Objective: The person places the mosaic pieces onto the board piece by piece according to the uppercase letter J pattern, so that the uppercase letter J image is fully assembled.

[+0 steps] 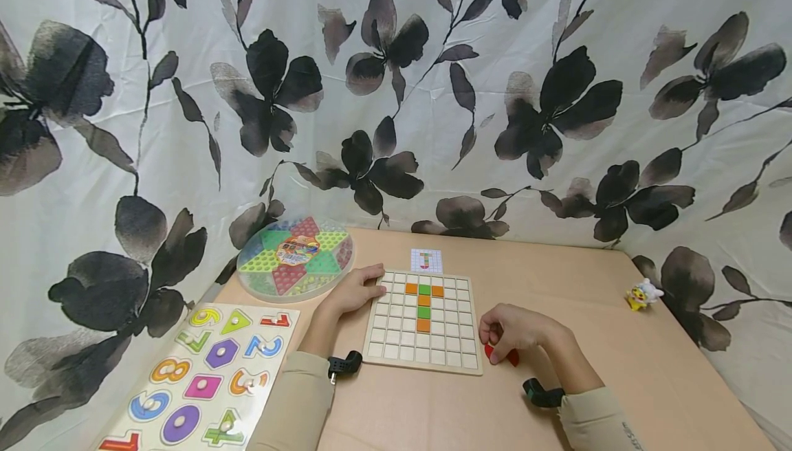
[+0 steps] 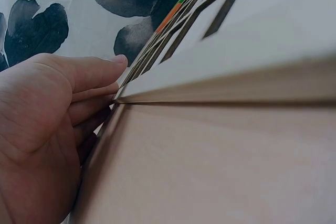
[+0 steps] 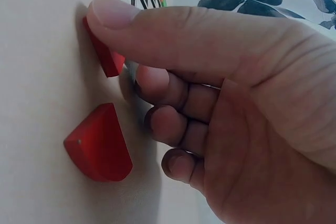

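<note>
A wooden board [image 1: 396, 353] with a grid of white squares lies mid-table. Orange and green squares [image 1: 423, 312] form a T shape on it. My left hand [image 1: 349, 294] rests against the board's left edge, its fairly straight fingers [image 2: 100, 72] touching the rim. To the right of the board, my right hand [image 1: 520, 327] is low over the table with several fingers curled. Its thumb and forefinger appear to pinch a red block [image 3: 107, 53], partly hidden by the thumb. A second red block [image 3: 102, 148] with a curved side lies beside it, apart from the fingers.
Behind the board lies a small grid card [image 1: 426, 260] with a coloured J-like pattern. A round star-patterned game board [image 1: 297, 258] is at the back left, a number-and-shape puzzle board [image 1: 204, 375] at the front left. A small yellow-and-white toy [image 1: 643, 295] stands near the right edge.
</note>
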A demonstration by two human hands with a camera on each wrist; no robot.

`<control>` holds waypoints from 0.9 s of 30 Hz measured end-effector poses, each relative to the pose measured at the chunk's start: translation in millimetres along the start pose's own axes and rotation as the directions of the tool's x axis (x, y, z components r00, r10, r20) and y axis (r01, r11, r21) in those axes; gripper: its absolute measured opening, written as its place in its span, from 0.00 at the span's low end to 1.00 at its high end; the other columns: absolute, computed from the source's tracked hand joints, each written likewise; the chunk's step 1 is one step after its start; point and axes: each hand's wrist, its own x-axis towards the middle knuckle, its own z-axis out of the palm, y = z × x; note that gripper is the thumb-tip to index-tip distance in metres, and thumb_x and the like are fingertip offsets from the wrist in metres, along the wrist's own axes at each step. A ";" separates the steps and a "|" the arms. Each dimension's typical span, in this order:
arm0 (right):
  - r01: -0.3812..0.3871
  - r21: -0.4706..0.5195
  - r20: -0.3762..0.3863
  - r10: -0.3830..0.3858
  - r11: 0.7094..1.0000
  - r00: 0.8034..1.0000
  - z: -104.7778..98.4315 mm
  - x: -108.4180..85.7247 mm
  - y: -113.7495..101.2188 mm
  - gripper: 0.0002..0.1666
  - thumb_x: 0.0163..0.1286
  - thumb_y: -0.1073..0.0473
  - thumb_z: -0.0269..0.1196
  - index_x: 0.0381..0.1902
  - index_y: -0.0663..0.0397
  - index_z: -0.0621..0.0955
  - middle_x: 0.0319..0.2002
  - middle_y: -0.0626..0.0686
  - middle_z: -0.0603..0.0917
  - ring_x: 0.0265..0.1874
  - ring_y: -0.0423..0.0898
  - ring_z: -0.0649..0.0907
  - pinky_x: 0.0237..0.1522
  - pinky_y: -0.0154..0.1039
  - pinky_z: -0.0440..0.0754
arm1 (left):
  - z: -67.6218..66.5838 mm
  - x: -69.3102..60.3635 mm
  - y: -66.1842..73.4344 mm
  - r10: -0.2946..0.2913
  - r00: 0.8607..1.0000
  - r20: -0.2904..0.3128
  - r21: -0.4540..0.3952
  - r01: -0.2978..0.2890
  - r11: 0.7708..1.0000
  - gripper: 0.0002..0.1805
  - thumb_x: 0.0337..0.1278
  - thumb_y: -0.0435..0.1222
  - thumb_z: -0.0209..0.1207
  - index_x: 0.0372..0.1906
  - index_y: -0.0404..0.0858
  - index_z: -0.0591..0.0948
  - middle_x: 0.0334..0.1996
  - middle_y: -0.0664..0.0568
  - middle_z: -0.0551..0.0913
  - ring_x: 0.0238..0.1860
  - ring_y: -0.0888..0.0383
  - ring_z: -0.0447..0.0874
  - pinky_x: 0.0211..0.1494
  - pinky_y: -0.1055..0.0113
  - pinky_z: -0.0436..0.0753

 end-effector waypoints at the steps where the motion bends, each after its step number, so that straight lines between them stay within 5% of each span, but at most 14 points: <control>1: 0.003 -0.002 0.001 -0.003 1.000 1.000 -0.1 0.2 0.2 0.16 0.51 0.69 0.80 0.34 0.63 0.83 0.26 0.53 0.77 0.29 0.45 0.74 0.26 0.31 0.70 | 0.0 -0.1 0.1 0.000 1.000 0.002 -0.002 0.000 1.000 0.29 0.70 0.36 0.64 0.73 0.32 0.75 0.79 0.44 0.66 0.82 0.45 0.57 0.86 0.51 0.56; 18: 0.045 -0.054 -0.022 -0.047 0.998 0.999 -1.1 0.0 0.6 0.16 0.53 0.69 0.79 0.35 0.60 0.82 0.29 0.53 0.81 0.29 0.44 0.78 0.28 0.32 0.77 | 0.7 -0.2 3.3 0.015 1.000 -0.011 0.005 -0.015 1.000 0.29 0.69 0.35 0.64 0.71 0.30 0.75 0.79 0.41 0.66 0.82 0.42 0.58 0.86 0.51 0.56; 27: 0.120 0.058 -0.030 -0.118 0.991 0.993 -6.4 2.0 4.1 0.06 0.63 0.71 0.70 0.35 0.60 0.83 0.27 0.54 0.83 0.25 0.42 0.79 0.24 0.33 0.81 | 0.8 -0.3 1.5 0.011 1.000 -0.010 0.004 -0.011 1.000 0.29 0.69 0.35 0.64 0.72 0.32 0.75 0.79 0.41 0.66 0.82 0.42 0.58 0.86 0.50 0.56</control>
